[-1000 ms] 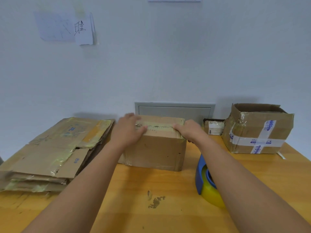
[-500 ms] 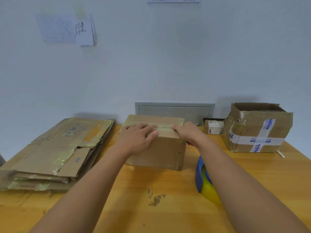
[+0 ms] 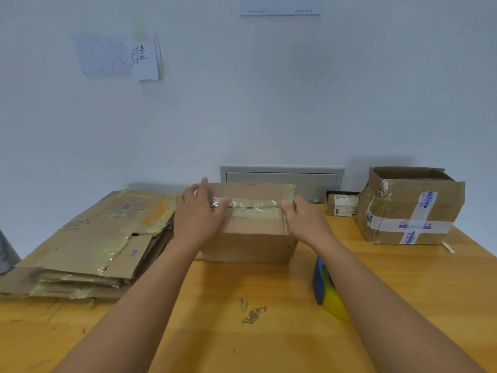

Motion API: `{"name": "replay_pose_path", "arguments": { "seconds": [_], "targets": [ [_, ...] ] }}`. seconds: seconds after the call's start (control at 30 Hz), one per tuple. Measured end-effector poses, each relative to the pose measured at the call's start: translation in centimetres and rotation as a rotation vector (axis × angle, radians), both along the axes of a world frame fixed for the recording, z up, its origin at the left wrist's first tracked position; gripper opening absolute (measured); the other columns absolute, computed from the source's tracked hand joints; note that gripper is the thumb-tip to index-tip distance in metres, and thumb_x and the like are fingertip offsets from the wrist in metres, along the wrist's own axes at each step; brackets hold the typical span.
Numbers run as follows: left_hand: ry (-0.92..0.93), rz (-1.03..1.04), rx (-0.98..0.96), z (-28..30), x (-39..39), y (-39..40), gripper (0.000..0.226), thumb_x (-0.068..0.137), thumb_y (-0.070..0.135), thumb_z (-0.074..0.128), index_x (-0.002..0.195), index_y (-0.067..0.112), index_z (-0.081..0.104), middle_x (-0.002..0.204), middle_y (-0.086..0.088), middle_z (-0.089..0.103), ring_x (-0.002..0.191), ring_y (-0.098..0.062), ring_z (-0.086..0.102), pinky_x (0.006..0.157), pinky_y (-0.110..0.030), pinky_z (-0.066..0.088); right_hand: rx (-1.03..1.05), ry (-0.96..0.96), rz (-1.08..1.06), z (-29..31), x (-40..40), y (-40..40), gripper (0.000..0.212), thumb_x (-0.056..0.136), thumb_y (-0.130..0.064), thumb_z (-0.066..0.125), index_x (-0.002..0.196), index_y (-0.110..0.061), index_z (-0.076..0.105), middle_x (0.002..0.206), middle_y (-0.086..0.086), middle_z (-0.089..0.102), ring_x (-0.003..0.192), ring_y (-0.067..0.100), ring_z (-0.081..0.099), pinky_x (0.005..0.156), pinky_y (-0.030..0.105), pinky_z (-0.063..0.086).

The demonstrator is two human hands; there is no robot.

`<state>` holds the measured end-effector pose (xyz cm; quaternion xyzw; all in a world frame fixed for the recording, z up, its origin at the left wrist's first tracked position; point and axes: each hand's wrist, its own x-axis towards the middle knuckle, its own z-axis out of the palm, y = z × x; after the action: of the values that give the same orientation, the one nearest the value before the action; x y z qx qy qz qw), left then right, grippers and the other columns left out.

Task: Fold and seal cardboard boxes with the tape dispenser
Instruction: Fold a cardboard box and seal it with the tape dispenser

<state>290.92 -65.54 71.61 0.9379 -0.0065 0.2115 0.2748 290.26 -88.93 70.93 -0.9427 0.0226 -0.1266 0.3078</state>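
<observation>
2 hands on the closed box (image 3: pixel 250 232), mid-table, near the back wall. Left hand (image 3: pixel 197 215) lies flat on the top's left end, fingers straight and spread, pressing the clear tape strip (image 3: pixel 252 207) that runs along the centre seam. It covers the tape's left end and the box's left edge, so I can't see how far the tape goes that way. Right hand (image 3: pixel 304 218) sits at the top right edge, fingers bent over the corner onto the tape end; whether it pinches the tape or just presses it down, can't tell, fingertips are hidden behind the knuckles. Box's far side and right side not visible.

Tape dispenser (image 3: pixel 326 289), blue and yellow, stands on the table (image 3: pixel 242 332) right of the box, mostly hidden under the right forearm; blade and roll not readable.

1 stack of flattened boxes (image 3: pixel 88 246) on the left, touching or just beside the box, contact point hidden by the left wrist. 1 open-topped taped box (image 3: pixel 408 208) far right, inside not visible. 1 small carton (image 3: pixel 343 204) between it and the wall panel (image 3: pixel 282 179); label too small to read. Grey thing (image 3: pixel 6 254) cut off at left edge, can't identify. Paper notes (image 3: pixel 118 57) on wall, writing blurred.
</observation>
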Motion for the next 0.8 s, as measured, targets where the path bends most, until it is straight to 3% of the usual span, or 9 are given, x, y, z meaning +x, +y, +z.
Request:
{"name": "replay_pose_path", "arguments": {
  "seconds": [0.07,0.17,0.27,0.33,0.4,0.47,0.53,0.67,0.8],
  "targets": [
    [0.065,0.009,-0.26,0.6,0.4,0.8,0.084,0.089,0.064,0.05,0.152,0.014,0.026,0.153,-0.016,0.036,0.138,-0.034,0.037,0.107,-0.049,0.036,-0.029,-0.109,0.007,-0.4,-1.3,0.3,0.035,0.106,-0.047,0.029,0.095,-0.018,0.047,0.073,-0.002,0.052,0.066,0.016,0.05,0.055,0.033,0.034],
    [0.014,0.01,-0.467,0.9,-0.1,0.7,0.084,0.091,0.06,0.055,0.155,0.016,0.024,0.154,-0.011,0.033,0.139,-0.027,0.037,0.108,-0.043,0.035,-0.006,-0.22,0.004,-1.3,-1.7,0.3,0.029,0.106,-0.041,0.035,0.09,-0.017,0.042,0.073,-0.002,0.046,0.064,0.016,0.044,0.052,0.031,0.031],
    [-0.065,0.054,-0.626,0.7,-0.4,0.8,0.066,0.09,0.064,0.053,0.136,0.017,0.047,0.135,-0.005,0.049,0.117,-0.021,0.051,0.091,-0.035,0.043,0.12,-0.187,0.066,-1.9,-1.7,-0.1,0.025,0.102,-0.04,0.049,0.109,-0.017,0.043,0.091,-0.002,0.052,0.08,0.017,0.055,0.063,0.032,0.048],
    [-0.107,0.105,-0.698,0.5,-0.3,1.1,0.051,0.091,0.06,0.056,0.117,0.017,0.053,0.118,-0.001,0.055,0.103,-0.017,0.055,0.079,-0.032,0.043,0.423,-0.075,0.135,-1.7,-1.9,-0.1,0.037,0.1,-0.046,0.05,0.129,-0.025,0.04,0.106,-0.007,0.054,0.096,0.014,0.058,0.078,0.037,0.055],
    [-0.107,0.119,-0.708,0.0,-0.3,1.3,0.037,0.093,0.05,0.06,0.105,0.016,0.054,0.107,0.0,0.056,0.098,-0.018,0.056,0.075,-0.033,0.043,0.693,0.039,0.142,-1.8,-1.9,0.0,0.031,0.102,-0.053,0.04,0.127,-0.035,0.044,0.111,-0.014,0.055,0.11,0.016,0.056,0.093,0.042,0.052],
    [-0.074,0.099,-0.691,-0.9,-0.4,1.2,0.025,0.093,0.038,0.062,0.101,0.016,0.052,0.103,0.001,0.055,0.098,-0.021,0.056,0.076,-0.036,0.046,0.72,0.07,0.092,-2.0,-1.7,-0.1,0.037,0.099,-0.065,0.031,0.115,-0.039,0.051,0.111,-0.014,0.058,0.113,0.016,0.056,0.1,0.044,0.049],
    [-0.059,0.069,-0.656,-2.0,-0.4,1.1,0.023,0.093,0.029,0.063,0.108,0.017,0.051,0.106,-0.001,0.055,0.1,-0.022,0.057,0.08,-0.038,0.048,0.651,0.092,0.031,-2.3,-1.5,-0.2,0.049,0.096,-0.07,0.031,0.109,-0.03,0.056,0.108,-0.006,0.062,0.103,0.016,0.058,0.093,0.042,0.052],
    [0.018,-0.001,-0.498,-4.2,0.0,1.0,0.054,0.097,0.02,0.059,0.147,0.019,0.038,0.123,-0.002,0.047,0.1,-0.016,0.054,0.093,-0.038,0.049,0.467,0.126,-0.032,-2.7,-1.7,-0.5,0.041,0.098,-0.052,0.05,0.113,-0.014,0.05,0.111,0.004,0.06,0.092,0.015,0.058,0.075,0.032,0.053],
    [0.131,-0.005,-0.483,-6.8,0.3,1.3,0.043,0.093,0.019,0.064,0.131,0.022,0.045,0.129,-0.006,0.048,0.1,-0.014,0.057,0.095,-0.041,0.052,0.361,0.204,0.041,-3.6,-2.0,-0.3,0.052,0.098,-0.029,0.061,0.139,-0.014,0.034,0.138,0.005,0.055,0.121,0.024,0.057,0.092,0.034,0.051]
  ]
}}
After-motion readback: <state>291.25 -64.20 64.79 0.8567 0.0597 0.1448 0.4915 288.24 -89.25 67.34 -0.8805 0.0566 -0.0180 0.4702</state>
